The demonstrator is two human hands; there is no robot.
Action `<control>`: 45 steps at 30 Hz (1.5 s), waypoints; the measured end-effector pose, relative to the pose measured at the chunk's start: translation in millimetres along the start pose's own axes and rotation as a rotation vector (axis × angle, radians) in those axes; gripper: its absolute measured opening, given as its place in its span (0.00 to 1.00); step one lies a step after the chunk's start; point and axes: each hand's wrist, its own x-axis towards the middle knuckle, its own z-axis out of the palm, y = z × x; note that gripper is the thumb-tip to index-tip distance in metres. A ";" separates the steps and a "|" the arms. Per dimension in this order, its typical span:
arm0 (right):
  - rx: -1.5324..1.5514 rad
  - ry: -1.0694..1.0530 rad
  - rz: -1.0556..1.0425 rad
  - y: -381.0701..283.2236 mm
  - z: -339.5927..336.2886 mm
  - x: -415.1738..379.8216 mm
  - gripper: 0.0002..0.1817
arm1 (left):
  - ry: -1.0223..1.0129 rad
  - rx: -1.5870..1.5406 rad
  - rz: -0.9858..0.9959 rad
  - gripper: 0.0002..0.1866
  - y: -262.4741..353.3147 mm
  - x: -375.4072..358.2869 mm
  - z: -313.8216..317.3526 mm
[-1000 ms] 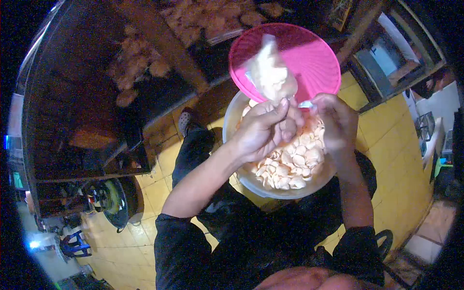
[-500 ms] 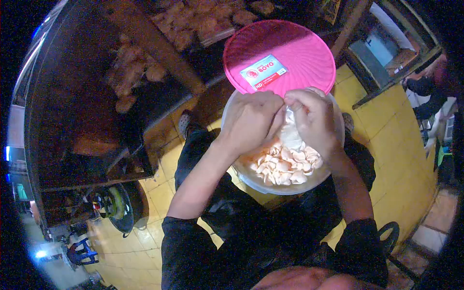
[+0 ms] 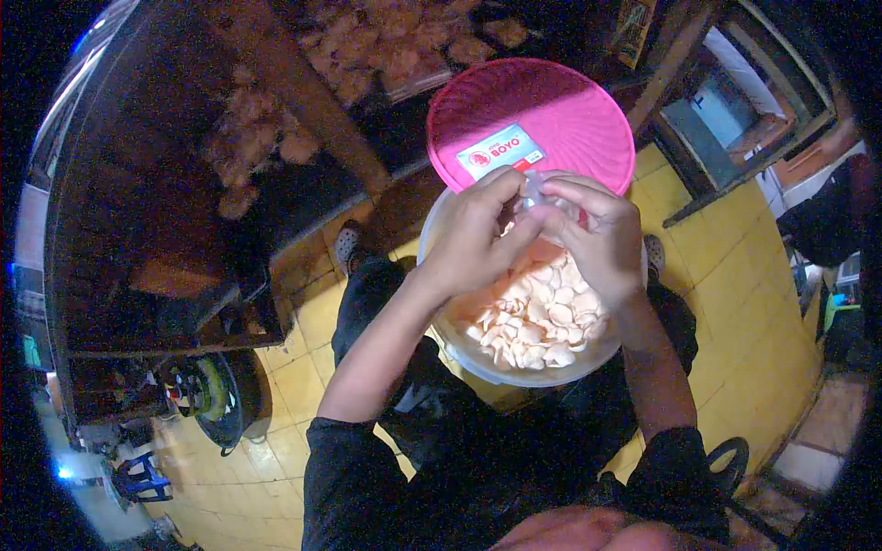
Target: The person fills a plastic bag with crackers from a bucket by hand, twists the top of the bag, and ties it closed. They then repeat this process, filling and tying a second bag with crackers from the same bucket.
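Note:
My left hand (image 3: 469, 234) and my right hand (image 3: 597, 239) meet above a round translucent tub (image 3: 514, 375). Their fingertips are closed together on a clear plastic bag (image 3: 533, 190); only a small crumpled bit of it shows, and the rest is hidden by the fingers. Pale, curved crackers (image 3: 537, 321) lie in a pile inside the tub, below my hands. Behind the tub's far side is a ribbed pink lid (image 3: 579, 119) with a printed label (image 3: 503, 150), partly covered by my left fingers.
The tub sits between my legs over a yellow tiled floor (image 3: 726, 266). Dark wooden shelving (image 3: 322, 110) holding bundled goods stands ahead and to the left. A dark wok-like pan (image 3: 230, 404) is at the lower left. Another person in dark clothing (image 3: 827, 211) is at the far right.
My hands have turned so the fingertips point together, and the white plastic that hung below them over the crackers is drawn up between the fingers. More of the crackers now shows.

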 end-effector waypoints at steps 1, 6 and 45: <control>-0.008 0.024 0.009 -1.5 0.6 0.2 0.11 | -0.003 -0.002 0.000 0.10 0.0 0.3 1.4; 0.470 0.071 0.416 -9.8 0.7 5.9 0.12 | 0.119 0.037 0.201 0.08 3.7 1.3 6.0; -0.227 -0.011 0.119 5.6 8.7 -2.9 0.11 | 0.131 0.802 0.378 0.10 -1.6 1.2 10.5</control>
